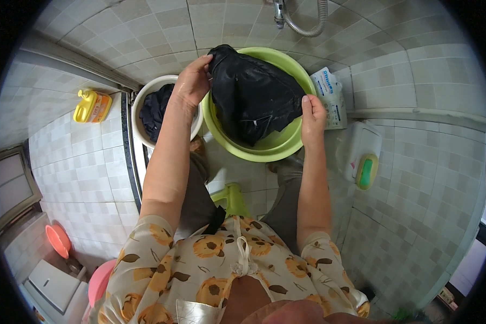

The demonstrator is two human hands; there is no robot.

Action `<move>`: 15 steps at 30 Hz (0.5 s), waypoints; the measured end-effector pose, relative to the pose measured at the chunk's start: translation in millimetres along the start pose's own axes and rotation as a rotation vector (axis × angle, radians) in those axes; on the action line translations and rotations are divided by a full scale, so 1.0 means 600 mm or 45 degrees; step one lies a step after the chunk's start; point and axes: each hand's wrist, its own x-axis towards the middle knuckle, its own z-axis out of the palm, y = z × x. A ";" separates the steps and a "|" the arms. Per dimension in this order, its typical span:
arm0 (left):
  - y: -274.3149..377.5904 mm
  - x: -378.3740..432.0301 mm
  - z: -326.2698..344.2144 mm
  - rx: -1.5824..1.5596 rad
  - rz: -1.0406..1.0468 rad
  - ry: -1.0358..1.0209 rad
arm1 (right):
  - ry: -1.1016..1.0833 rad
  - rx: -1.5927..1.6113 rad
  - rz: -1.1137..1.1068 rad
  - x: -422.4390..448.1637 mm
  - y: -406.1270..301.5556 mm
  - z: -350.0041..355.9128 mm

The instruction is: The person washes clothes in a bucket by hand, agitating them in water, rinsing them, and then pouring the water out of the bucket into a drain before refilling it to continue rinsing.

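A dark, wet-looking cloth garment [255, 93] is spread between my two hands above a lime-green plastic basin [249, 153]. My left hand [193, 79] pinches its upper left corner near the basin's far left rim. At its right side, my right hand [314, 115] grips the edge between thumb and fingers, over the basin's right rim. The lower part of the cloth hangs inside the basin, where its end is partly hidden. Left of the green basin stands a white basin [137, 117] holding more dark clothing [156, 109], partly covered by my left forearm.
A yellow detergent jug [92, 107] stands on the tiles at left. Right of the green basin leans a printed packet [331, 99]. Green soap [365, 172] sits in a dish at right. A metal shower hose [308, 30] hangs on the far wall. Between my legs is a green stool [234, 200].
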 end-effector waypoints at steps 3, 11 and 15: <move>-0.008 0.006 0.000 0.138 0.049 -0.037 | 0.042 0.244 0.111 0.002 -0.006 0.007; -0.056 0.026 -0.005 1.189 0.474 -0.133 | 0.250 0.832 -0.050 0.026 0.010 -0.020; -0.070 0.020 0.009 2.038 0.853 0.302 | 0.208 0.788 -0.085 0.025 0.005 -0.033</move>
